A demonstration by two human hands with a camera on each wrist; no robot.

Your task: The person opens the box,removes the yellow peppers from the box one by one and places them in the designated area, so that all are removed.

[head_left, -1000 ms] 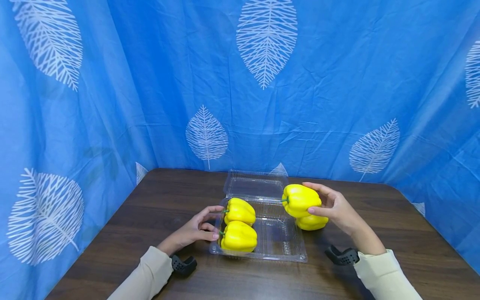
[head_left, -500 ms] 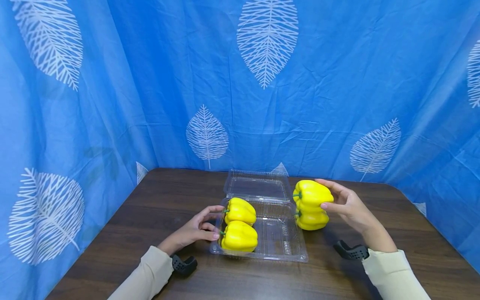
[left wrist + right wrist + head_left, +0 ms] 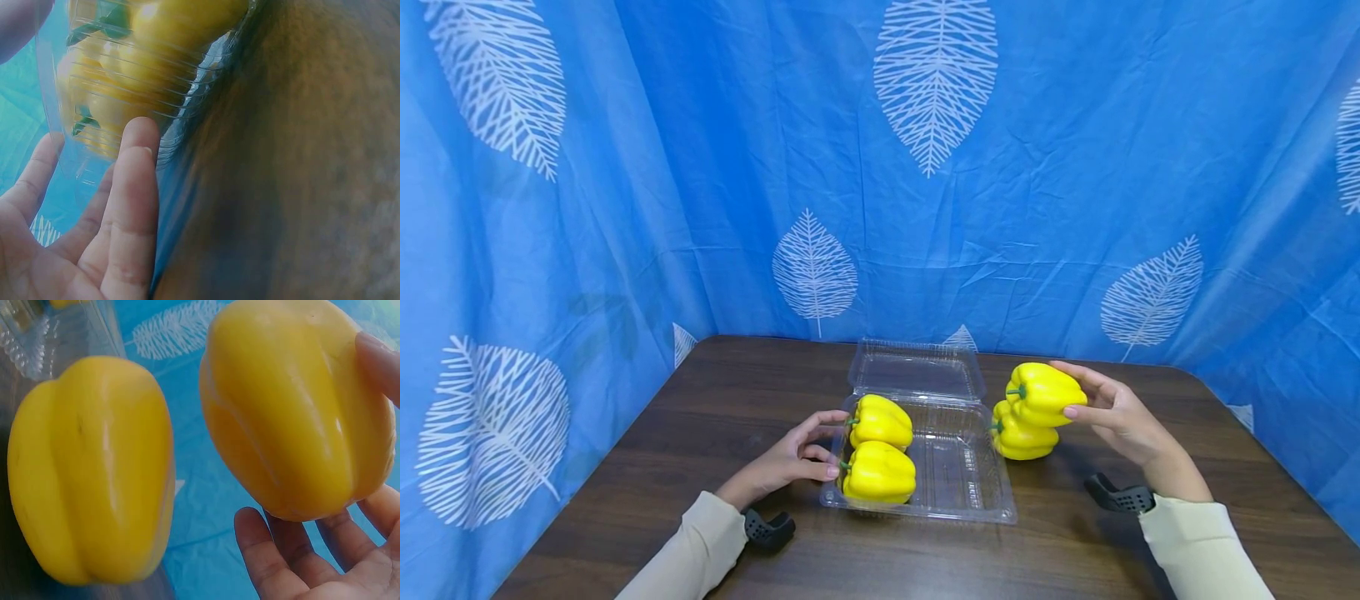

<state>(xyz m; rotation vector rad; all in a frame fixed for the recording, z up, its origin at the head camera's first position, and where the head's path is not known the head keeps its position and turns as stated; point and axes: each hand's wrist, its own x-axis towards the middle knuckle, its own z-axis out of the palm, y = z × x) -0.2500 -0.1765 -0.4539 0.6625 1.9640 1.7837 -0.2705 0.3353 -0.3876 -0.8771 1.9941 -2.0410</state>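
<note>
Beside the left wall of a clear plastic clamshell container (image 3: 958,510), my left hand (image 3: 786,461) touches the edge with spread thumb and fingers. In the left wrist view a fingertip (image 3: 140,134) lies against its ribbed outer wall. Two yellow bell peppers, a near one (image 3: 878,473) and a far one (image 3: 882,423), lie in the container's left half, green stems to the left. My right hand (image 3: 1120,417) grips another yellow bell pepper (image 3: 1047,393) between thumb and fingers. It overlaps a fourth pepper (image 3: 1024,442) on the table, at the container's right side.
The container's lid (image 3: 917,369) lies folded back behind the base. All of it stands on a dark wooden table (image 3: 760,383). A blue curtain (image 3: 1037,167) with white leaf prints hangs behind and at both sides. Black bands (image 3: 767,532) sit on the wrists.
My right hand has moved right with its pepper, from over the container's right edge to above and right of the table pepper. The left hand has stayed at the container.
</note>
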